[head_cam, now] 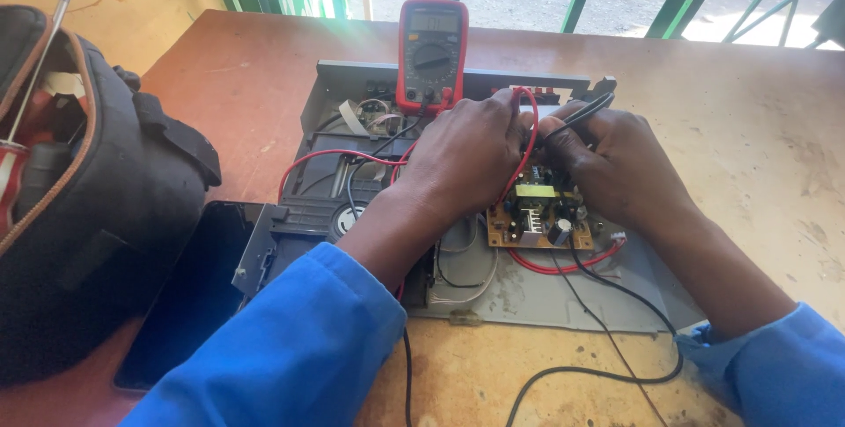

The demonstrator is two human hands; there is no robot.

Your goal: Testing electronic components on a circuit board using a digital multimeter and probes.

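The small brown circuit board (539, 220) lies at the centre of the opened grey player chassis (528, 295), just below my knuckles. My left hand (466, 158) is closed narrow around the red probe lead (531, 132), its tip hidden under my fingers. My right hand (616, 163), at three o'clock of the left and touching it, pinches the black probe (581, 114) like a pen, pointed down toward the board.

At twelve o'clock the red multimeter (431, 53) stands propped on the chassis rear wall. Red and black leads loop off toward six o'clock across the bench (748, 128). At nine o'clock a black tool bag (97, 207) gapes, a screwdriver (31, 75) sticking out, with a dark cover panel (189, 295) just beside it.

I judge the risk is a slip: both tips sit close among crowded parts, so a small twitch could bridge two points and short the board. The trailing leads could also snag on my blue sleeve (299, 348) and drag a probe off its spot, or tip the meter.
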